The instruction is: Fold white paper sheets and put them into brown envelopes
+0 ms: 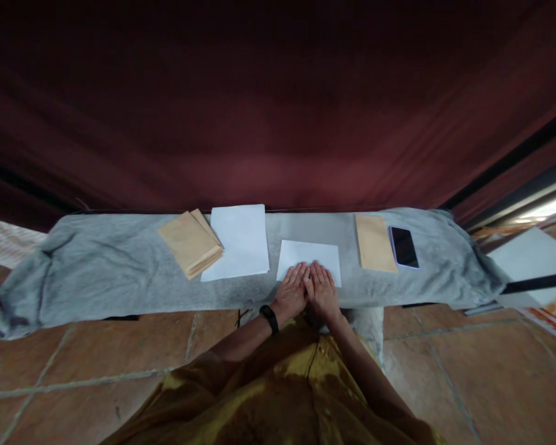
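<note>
A white sheet of paper [306,251], which looks folded, lies on the grey cloth in front of me. My left hand [293,290] rests flat on its near edge, fingers stretched out, with a dark band at the wrist. Close beside it, thumbs nearly touching, my right hand [323,290] lies flat on the same paper. Neither hand grasps anything. The fingers and palms cover part of the paper's near edge.
Left of the paper is a stack of larger white sheets [241,241], partly under brown envelopes [188,241]. To the right are another pile of brown envelopes [375,243] and a phone [404,247]. Grey cloth [115,266] covers the narrow table; a dark red curtain [278,123] hangs behind.
</note>
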The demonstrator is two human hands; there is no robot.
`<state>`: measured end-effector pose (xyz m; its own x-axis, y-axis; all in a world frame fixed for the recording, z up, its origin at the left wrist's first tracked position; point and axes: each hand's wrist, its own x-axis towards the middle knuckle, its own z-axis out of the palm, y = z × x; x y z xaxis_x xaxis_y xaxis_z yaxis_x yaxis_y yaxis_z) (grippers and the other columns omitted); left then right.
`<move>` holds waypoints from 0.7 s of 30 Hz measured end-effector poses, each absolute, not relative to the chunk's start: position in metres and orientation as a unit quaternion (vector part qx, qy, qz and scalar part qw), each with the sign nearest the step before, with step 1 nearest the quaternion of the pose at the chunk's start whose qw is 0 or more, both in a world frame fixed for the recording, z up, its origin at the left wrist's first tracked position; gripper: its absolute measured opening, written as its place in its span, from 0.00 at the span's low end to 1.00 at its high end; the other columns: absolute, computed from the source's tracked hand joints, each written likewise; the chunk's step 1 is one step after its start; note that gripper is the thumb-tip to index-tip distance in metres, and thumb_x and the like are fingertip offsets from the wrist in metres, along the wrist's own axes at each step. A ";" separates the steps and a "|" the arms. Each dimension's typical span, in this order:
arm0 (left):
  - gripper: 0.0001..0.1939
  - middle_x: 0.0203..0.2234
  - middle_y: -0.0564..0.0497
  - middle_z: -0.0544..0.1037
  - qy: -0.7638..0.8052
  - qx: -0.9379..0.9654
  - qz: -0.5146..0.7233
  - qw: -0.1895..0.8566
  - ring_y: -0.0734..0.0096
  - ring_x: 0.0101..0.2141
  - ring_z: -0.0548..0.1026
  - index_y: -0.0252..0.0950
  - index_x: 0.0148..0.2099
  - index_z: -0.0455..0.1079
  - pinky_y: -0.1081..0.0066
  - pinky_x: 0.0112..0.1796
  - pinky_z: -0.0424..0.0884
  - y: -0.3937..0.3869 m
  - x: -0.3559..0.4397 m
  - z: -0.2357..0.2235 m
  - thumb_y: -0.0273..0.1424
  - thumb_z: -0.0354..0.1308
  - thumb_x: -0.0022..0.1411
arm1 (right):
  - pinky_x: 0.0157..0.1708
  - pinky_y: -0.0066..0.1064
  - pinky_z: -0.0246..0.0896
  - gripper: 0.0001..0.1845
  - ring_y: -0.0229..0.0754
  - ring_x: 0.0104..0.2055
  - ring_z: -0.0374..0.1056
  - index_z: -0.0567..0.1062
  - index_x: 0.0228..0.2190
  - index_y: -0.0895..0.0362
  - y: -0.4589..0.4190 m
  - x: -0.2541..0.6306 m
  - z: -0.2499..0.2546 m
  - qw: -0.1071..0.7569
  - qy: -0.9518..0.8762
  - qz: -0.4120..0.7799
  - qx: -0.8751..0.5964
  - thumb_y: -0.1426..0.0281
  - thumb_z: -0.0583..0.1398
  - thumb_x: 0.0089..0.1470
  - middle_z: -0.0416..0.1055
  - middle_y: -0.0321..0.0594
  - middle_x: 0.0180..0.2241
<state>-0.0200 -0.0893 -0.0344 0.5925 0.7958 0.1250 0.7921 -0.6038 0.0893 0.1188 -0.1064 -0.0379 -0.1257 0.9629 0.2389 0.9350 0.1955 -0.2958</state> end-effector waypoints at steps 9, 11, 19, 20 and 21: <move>0.34 0.70 0.36 0.55 0.452 0.885 0.094 0.055 0.56 0.71 0.50 0.26 0.72 0.50 0.53 0.69 0.47 -0.089 -0.020 -0.026 0.40 0.44 0.72 | 0.69 0.46 0.44 0.32 0.50 0.71 0.50 0.59 0.67 0.64 -0.112 0.137 -0.043 0.172 -0.748 -0.006 -0.641 0.59 0.43 0.71 0.55 0.53 0.69; 0.34 0.71 0.36 0.54 0.454 0.885 0.094 0.056 0.56 0.71 0.49 0.26 0.72 0.50 0.53 0.68 0.47 -0.089 -0.021 -0.026 0.41 0.44 0.72 | 0.69 0.46 0.44 0.32 0.50 0.71 0.50 0.57 0.68 0.64 -0.114 0.141 -0.044 0.172 -0.744 -0.015 -0.645 0.58 0.43 0.71 0.55 0.53 0.69; 0.37 0.70 0.33 0.54 0.509 0.854 0.102 0.040 0.54 0.71 0.50 0.23 0.72 0.49 0.54 0.68 0.52 -0.092 -0.040 -0.028 0.47 0.43 0.72 | 0.68 0.47 0.44 0.33 0.52 0.71 0.49 0.56 0.68 0.66 -0.122 0.156 -0.045 0.164 -0.724 -0.032 -0.670 0.58 0.43 0.72 0.53 0.54 0.69; 0.37 0.70 0.32 0.54 0.519 0.848 0.102 0.036 0.54 0.71 0.50 0.23 0.72 0.49 0.54 0.68 0.53 -0.093 -0.043 -0.028 0.47 0.42 0.73 | 0.68 0.48 0.44 0.34 0.52 0.71 0.49 0.56 0.68 0.66 -0.123 0.158 -0.045 0.162 -0.720 -0.033 -0.674 0.58 0.43 0.72 0.53 0.55 0.69; 0.37 0.70 0.32 0.54 0.528 0.842 0.102 0.032 0.54 0.71 0.50 0.22 0.71 0.50 0.54 0.68 0.53 -0.094 -0.045 -0.028 0.46 0.42 0.73 | 0.68 0.48 0.45 0.34 0.52 0.71 0.50 0.56 0.68 0.66 -0.124 0.160 -0.044 0.160 -0.717 -0.033 -0.677 0.57 0.42 0.71 0.53 0.55 0.70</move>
<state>-0.0453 -0.0940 -0.0283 0.4213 0.8964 0.1380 0.8835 -0.4400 0.1608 0.1596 -0.1239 -0.0444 -0.0309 0.9613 0.2738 0.9822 0.0800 -0.1699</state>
